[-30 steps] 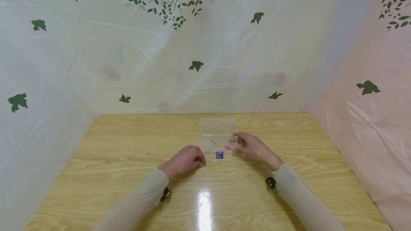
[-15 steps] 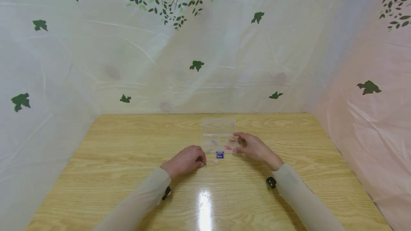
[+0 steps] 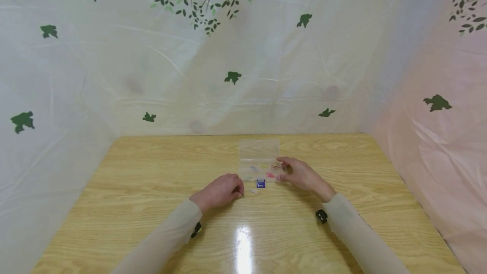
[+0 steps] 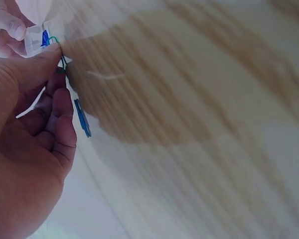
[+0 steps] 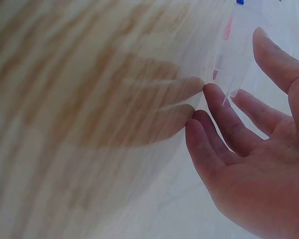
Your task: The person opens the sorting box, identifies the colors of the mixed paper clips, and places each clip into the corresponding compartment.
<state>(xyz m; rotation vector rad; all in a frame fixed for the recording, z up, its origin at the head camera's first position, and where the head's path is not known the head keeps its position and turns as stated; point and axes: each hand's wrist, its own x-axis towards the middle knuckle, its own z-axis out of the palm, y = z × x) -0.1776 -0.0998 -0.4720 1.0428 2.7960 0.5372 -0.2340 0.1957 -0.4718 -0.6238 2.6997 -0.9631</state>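
Observation:
My left hand [image 3: 220,190] pinches a green wire paper clip [image 4: 63,62] between thumb and index finger, just above the table. Near its other fingertips is a blue paper clip [image 4: 82,118]; whether it touches them I cannot tell. A clear plastic box [image 3: 258,150] stands with its lid swung back. Its compartments hold pink clips [image 3: 270,175], a red clip [image 3: 274,167], a yellow clip [image 3: 264,167] and bluish ones. My right hand [image 3: 300,174] holds the box's right end, thumb at the near side and fingers at the far side.
A pale clip [image 3: 253,191] lies on the wooden table [image 3: 152,160] in front of the box. At the box's front edge is a small blue piece [image 3: 260,183] with a white mark. A leaf-printed curtain [image 3: 182,88] surrounds the table's back and sides.
The left hand tilts very slightly over the green clip, which shows less now. The right hand and the box have kept their places.

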